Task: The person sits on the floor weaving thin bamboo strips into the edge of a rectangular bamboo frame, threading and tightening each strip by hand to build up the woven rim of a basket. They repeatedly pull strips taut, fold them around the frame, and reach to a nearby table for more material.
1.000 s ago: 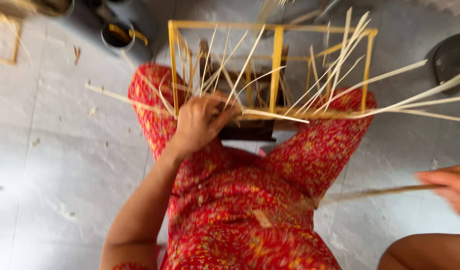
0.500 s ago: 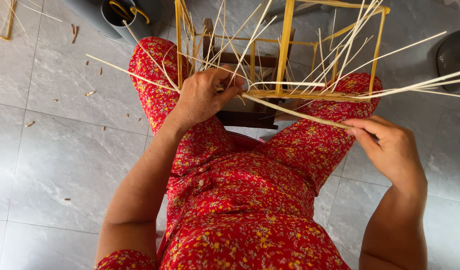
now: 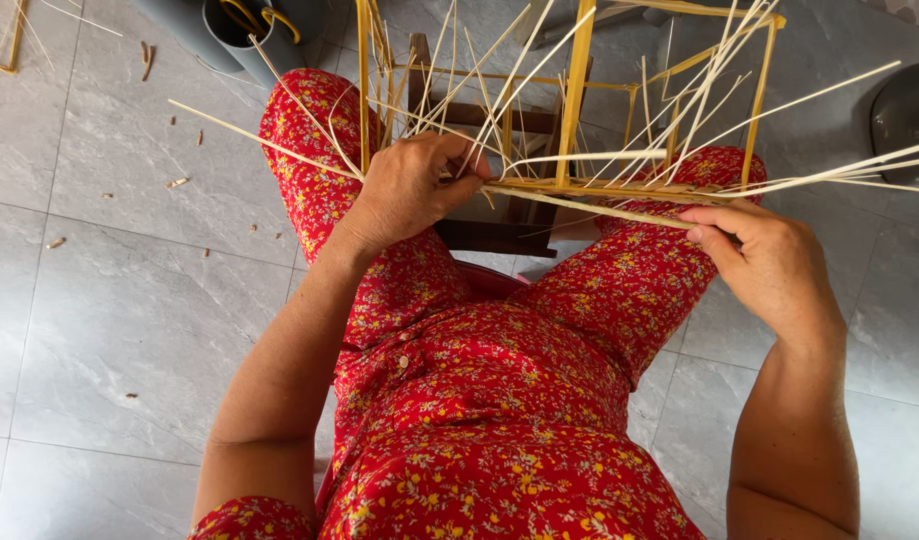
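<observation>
A seated person's left hand [image 3: 415, 190] clamps the frame's [image 3: 577, 90] woven edge while the right hand [image 3: 770, 265] pinches a thin strip [image 3: 580, 205] running between them; too sharp a bend beside the fingers could snap it.

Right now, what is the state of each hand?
Left hand: closed, gripping the yellow bamboo frame.
Right hand: closed on a thin pale bamboo strip.

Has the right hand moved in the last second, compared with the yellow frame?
Yes. The right hand has come in from the right edge of the view toward the yellow frame, and its fingers now pinch a thin bamboo strip.
</observation>
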{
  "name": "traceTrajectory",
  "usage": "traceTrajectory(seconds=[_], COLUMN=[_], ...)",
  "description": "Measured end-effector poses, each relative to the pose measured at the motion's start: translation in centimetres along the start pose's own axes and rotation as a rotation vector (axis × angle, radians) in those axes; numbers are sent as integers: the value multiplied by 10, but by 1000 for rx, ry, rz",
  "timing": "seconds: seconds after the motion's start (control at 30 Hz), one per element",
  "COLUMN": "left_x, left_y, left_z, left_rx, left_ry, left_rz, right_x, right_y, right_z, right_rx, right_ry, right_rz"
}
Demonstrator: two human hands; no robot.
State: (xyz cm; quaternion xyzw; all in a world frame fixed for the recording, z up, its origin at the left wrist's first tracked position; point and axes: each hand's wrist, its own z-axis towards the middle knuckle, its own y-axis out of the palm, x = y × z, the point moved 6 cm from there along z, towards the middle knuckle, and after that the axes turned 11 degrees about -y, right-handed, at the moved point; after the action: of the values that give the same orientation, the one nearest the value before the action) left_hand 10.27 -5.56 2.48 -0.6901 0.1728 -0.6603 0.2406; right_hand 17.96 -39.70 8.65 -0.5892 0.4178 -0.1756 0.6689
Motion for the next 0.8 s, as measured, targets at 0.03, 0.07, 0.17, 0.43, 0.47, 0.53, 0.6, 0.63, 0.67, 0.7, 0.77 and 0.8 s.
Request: traceTrajectory(seconds=[0.03,0.07,0.17,0.43,0.47,0.53,0.6,0.63,0.67,0.7,0.77,0.8], left_x=[0,0,1,2,1,1,3,4,5,6,5,4], left_y=[0,1,4,9,9,7,5,5,4,3,3,3], left_z=[0,1,1,3,2,2,0,0,0,0,1,1], left_rx=[9,18,47,111,108,97,83,80,78,77,54,41], left_ry=[7,13,25,70,74,84,87,87,88,89,50,31], left_rz=[-2,-5,37,120,112,97,81,78,76,75,63,56], right_x=[0,-1,-8,-82,-94,-117,-132,-137,-139,-140,-141,-141], right_y=[0,-1,-4,-5,7,40,68,80,87,93,99,99], right_z=[1,2,6,-4,-2,9,31,41,49,56,65,69], right_rx=[1,1,16,434,427,399,376,379,387,397,433,462], right_ry=[5,9,-17,-301,-356,-456,-528,-554,-550,-547,-552,-558], right_rz=[7,14,23,-80,-25,36,20,-1,10,20,36,40])
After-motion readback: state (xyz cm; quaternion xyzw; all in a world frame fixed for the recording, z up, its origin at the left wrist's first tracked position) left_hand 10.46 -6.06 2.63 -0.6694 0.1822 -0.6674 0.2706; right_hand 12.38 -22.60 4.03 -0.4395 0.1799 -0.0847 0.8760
